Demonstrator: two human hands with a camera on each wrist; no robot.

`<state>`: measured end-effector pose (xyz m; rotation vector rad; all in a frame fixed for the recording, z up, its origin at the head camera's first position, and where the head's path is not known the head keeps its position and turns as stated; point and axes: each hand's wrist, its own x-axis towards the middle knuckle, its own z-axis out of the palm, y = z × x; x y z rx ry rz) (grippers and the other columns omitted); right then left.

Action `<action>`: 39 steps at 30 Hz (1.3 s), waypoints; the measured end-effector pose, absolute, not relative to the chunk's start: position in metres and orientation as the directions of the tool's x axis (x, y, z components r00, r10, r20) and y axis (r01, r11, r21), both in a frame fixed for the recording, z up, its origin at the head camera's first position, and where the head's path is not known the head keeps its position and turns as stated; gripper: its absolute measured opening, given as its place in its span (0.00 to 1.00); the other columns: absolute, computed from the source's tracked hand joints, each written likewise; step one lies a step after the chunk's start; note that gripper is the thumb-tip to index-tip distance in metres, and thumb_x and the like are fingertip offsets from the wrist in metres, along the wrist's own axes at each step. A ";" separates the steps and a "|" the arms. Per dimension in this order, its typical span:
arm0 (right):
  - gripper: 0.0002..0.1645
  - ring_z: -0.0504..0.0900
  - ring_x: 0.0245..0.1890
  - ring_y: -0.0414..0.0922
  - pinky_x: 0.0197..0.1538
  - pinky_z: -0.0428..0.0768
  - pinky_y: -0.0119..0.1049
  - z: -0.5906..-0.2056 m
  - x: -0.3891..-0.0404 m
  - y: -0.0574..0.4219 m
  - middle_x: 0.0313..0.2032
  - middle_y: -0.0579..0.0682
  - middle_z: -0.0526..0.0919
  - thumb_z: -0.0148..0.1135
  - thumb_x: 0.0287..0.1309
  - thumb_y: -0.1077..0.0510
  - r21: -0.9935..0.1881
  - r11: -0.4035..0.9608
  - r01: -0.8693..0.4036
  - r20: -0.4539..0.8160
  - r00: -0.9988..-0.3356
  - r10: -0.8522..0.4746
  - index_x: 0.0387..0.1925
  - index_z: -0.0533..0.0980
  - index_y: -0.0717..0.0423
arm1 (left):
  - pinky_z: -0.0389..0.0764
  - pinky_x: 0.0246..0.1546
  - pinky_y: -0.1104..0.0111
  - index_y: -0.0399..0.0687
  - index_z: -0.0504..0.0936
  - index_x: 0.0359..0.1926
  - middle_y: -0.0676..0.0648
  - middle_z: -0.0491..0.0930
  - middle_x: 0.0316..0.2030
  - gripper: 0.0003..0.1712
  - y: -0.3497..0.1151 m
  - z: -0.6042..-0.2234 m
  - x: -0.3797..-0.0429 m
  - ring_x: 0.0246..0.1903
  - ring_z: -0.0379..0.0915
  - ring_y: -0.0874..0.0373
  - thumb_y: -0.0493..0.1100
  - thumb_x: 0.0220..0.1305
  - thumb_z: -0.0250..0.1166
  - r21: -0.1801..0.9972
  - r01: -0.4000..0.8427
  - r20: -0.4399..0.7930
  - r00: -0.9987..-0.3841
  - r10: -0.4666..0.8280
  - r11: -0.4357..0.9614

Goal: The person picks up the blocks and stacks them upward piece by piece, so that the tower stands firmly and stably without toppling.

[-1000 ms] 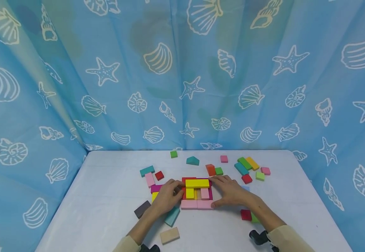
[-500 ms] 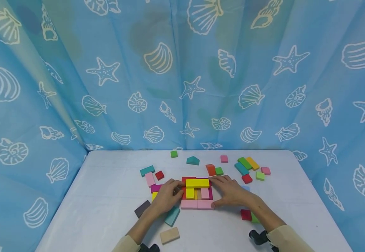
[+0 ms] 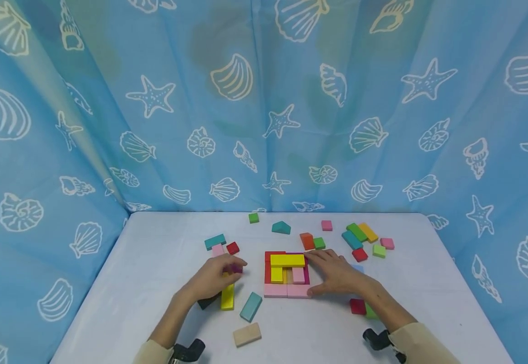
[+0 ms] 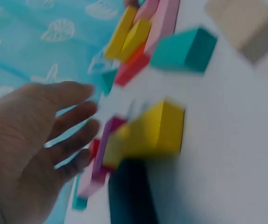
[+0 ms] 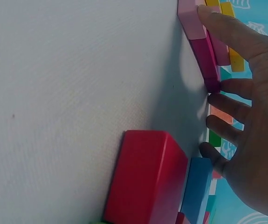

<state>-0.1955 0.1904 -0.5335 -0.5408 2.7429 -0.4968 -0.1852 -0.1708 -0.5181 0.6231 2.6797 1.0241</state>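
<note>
In the head view, a low build of wooden blocks stands mid-table: pink blocks [image 3: 275, 290] along the front, red and purple ones at the sides, a yellow block [image 3: 287, 260] on top. My right hand [image 3: 337, 273] lies along its right side. Its thumb touches the front pink block [image 5: 192, 23], and a fingertip meets the purple block [image 5: 207, 60] at the back corner. My left hand [image 3: 211, 277] hovers over a loose yellow block [image 3: 228, 297] and a purple block [image 3: 237, 269], both partly hidden. The left wrist view shows its fingers spread above the yellow block [image 4: 166, 128], holding nothing.
Near the left hand lie a dark block [image 3: 208, 302], a teal block [image 3: 251, 306] and a plain wood block [image 3: 247, 334]. A red block [image 3: 357, 306] sits by the right forearm. Several small blocks are scattered behind, before the shell-print curtain [image 3: 264, 101].
My left hand has left the build's left side and moved left, over the loose yellow and purple blocks. The right hand keeps its place. The head view has tilted slightly.
</note>
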 end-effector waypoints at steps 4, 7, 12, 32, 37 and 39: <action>0.67 0.57 0.74 0.57 0.68 0.58 0.69 -0.532 -0.197 0.192 0.74 0.48 0.63 0.81 0.34 0.32 -0.386 0.869 -0.310 -0.221 -0.883 -0.414 0.76 0.60 0.39 | 0.76 0.59 0.53 0.55 0.85 0.56 0.55 0.81 0.55 0.23 -0.187 -0.519 -0.185 0.55 0.72 0.54 0.32 0.61 0.65 0.641 0.349 -0.124 -0.832 0.541 0.684; 0.66 0.57 0.74 0.58 0.68 0.58 0.70 -0.533 -0.197 0.193 0.74 0.49 0.63 0.80 0.35 0.32 -0.391 0.867 -0.309 -0.221 -0.883 -0.414 0.76 0.60 0.40 | 0.73 0.60 0.46 0.57 0.86 0.55 0.53 0.79 0.58 0.28 -0.192 -0.522 -0.185 0.60 0.67 0.49 0.29 0.54 0.65 0.618 0.383 -0.139 -0.807 0.575 0.687; 0.66 0.57 0.74 0.58 0.68 0.58 0.70 -0.536 -0.197 0.193 0.74 0.49 0.63 0.80 0.35 0.32 -0.400 0.863 -0.308 -0.219 -0.883 -0.416 0.76 0.60 0.40 | 0.73 0.59 0.49 0.57 0.86 0.53 0.52 0.80 0.56 0.28 -0.193 -0.525 -0.186 0.58 0.66 0.50 0.26 0.56 0.62 0.591 0.406 -0.100 -0.821 0.562 0.697; 0.65 0.59 0.72 0.56 0.68 0.59 0.70 -0.536 -0.197 0.192 0.73 0.49 0.64 0.80 0.35 0.32 -0.431 0.851 -0.301 -0.216 -0.881 -0.421 0.75 0.62 0.41 | 0.76 0.58 0.52 0.65 0.87 0.46 0.55 0.82 0.50 0.20 -0.185 -0.526 -0.188 0.49 0.71 0.57 0.47 0.51 0.80 0.365 0.458 -0.095 -0.848 0.522 0.810; 0.65 0.59 0.72 0.55 0.68 0.58 0.70 -0.536 -0.197 0.192 0.73 0.49 0.64 0.80 0.35 0.32 -0.428 0.854 -0.294 -0.227 -0.880 -0.417 0.75 0.62 0.41 | 0.81 0.53 0.63 0.64 0.84 0.48 0.58 0.79 0.46 0.21 -0.180 -0.527 -0.183 0.42 0.72 0.61 0.48 0.53 0.79 0.462 0.409 0.011 -0.890 0.456 0.787; 0.65 0.59 0.72 0.55 0.68 0.58 0.70 -0.535 -0.197 0.192 0.73 0.49 0.64 0.80 0.35 0.32 -0.427 0.856 -0.291 -0.229 -0.881 -0.414 0.75 0.62 0.41 | 0.81 0.47 0.69 0.66 0.83 0.49 0.61 0.77 0.44 0.20 -0.171 -0.529 -0.181 0.38 0.71 0.63 0.50 0.55 0.78 0.508 0.400 0.068 -0.902 0.427 0.763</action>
